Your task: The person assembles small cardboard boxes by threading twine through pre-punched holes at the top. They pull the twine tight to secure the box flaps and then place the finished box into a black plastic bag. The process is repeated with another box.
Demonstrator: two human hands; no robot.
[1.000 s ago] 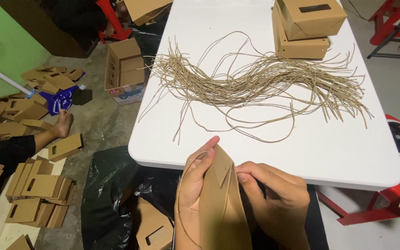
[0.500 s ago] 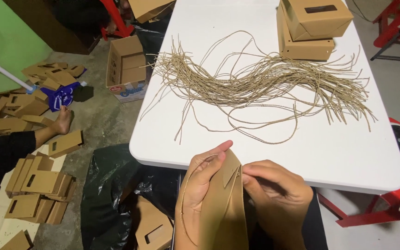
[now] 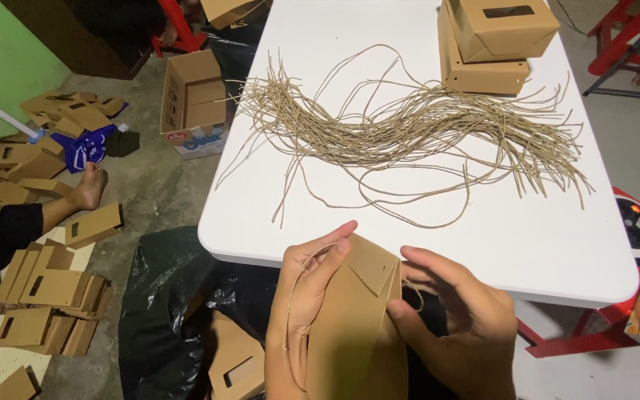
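Note:
My left hand [image 3: 307, 300] and my right hand [image 3: 455, 326] both hold a brown cardboard piece [image 3: 357, 326] upright at the near edge of the white table [image 3: 379, 237]. The left fingers press its upper left side, and a thin twine string [image 3: 289, 333] loops down past the left palm. The right thumb and fingers pinch the card's right edge near a small hole, where a bit of string shows. A spread pile of several twine strings [image 3: 416, 133] lies on the table beyond my hands.
Two brown cardboard boxes [image 3: 494, 41] are stacked at the table's far right. A black plastic bag [image 3: 179, 296] with flat cardboard pieces sits below left. Another person's foot [image 3: 87, 189] rests on the floor among cardboard blanks [image 3: 46, 289]. An open carton [image 3: 194, 100] stands by the table.
The card has been raised slightly and my right hand's fingers have spread out along its right edge. The left hand keeps its hold with the string hanging down.

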